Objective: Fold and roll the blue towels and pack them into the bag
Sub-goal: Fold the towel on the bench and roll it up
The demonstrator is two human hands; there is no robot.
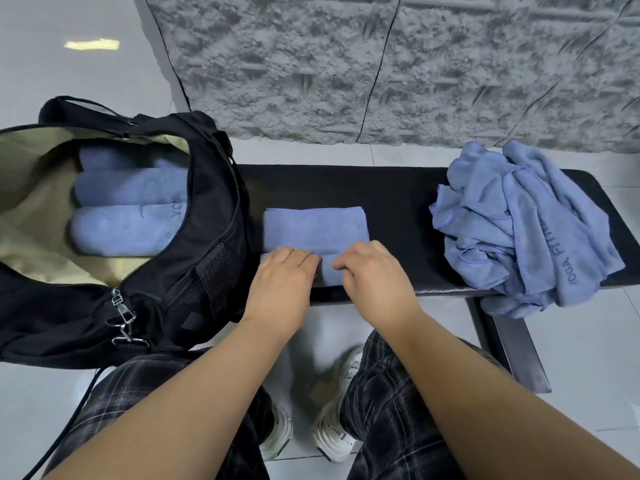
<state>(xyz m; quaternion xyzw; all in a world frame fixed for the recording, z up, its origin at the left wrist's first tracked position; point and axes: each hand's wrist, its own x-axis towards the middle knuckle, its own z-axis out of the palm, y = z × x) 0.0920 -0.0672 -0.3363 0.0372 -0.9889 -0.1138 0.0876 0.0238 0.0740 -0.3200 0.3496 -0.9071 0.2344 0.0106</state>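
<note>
Plaid trousers and pale sneakers are seen nearest the camera, on grey floor tiles, with both bare forearms reaching away from them to a black bench. At the bench's near edge the left hand and the right hand are laid side by side on the near end of a folded towel; the fingers of both are curled over a started roll of blue cloth, so each hand is judged to be holding that roll rather than lying flat. The unrolled part of the towel lies straight ahead of the hands, toward the far edge, and the roll's long axis runs left to right, so the coming move is judged to be a push away from the body with both hands about equally near. To the left, touching the bench end, an open black bag with a beige lining is seen, and at least three rolled towels are packed side by side inside it, their long axes also left to right. At the right end of the bench a crumpled pile of towels is heaped, partly hanging over the near edge, so several are judged still to be done. Beyond the bench a rough grey textured wall is seen.
</note>
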